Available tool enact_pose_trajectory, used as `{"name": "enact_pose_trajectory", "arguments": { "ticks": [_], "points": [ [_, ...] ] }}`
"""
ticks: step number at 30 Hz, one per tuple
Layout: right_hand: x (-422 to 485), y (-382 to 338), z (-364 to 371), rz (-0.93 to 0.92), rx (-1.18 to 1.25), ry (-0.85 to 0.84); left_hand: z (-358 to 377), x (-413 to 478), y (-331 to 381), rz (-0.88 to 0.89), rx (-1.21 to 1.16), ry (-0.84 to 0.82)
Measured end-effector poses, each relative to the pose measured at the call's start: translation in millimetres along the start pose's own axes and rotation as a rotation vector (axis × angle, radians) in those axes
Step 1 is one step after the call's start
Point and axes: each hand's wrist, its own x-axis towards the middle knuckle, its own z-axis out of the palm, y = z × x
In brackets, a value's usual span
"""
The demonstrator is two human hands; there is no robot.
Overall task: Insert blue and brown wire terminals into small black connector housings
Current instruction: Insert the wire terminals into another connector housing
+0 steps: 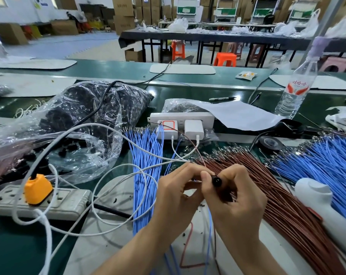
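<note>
Green bench point(188, 90); round glossy blk housing point(216, 181)

Orange plug point(38, 189) in grey pwr strip point(69, 203) left, white charger point(194, 129) mid, water bottle point(296, 84) + marker point(221, 98) right.

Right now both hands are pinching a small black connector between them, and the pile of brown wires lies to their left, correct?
Not quite. The head view shows the brown wires lying to the right of the hands; the wires to their left are blue wires. The rest holds: the left hand and right hand meet at the black connector.
</note>
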Motion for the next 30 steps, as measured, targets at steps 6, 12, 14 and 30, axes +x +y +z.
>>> {"name": "enact_pose_trajectory", "arguments": {
  "ticks": [6,12,14,30],
  "points": [
    [1.8,1.6,1.9,0.036,0.050,-0.049,0.6,-1.2,-0.4,-0.019,0.003,-0.021],
    [5.6,4.1,-0.5,0.127,0.142,-0.109,0.6,-0.9,0.0,-0.017,0.022,-0.014],
    [6.6,4.6,-1.0,0.155,0.172,-0.130,0.7,-0.6,1.0,-0.012,0.010,-0.007],
    [10.1,3.2,-2.9,0.240,0.292,-0.130,0.4,-0.4,0.2,-0.010,0.023,0.027]
  ]
}}
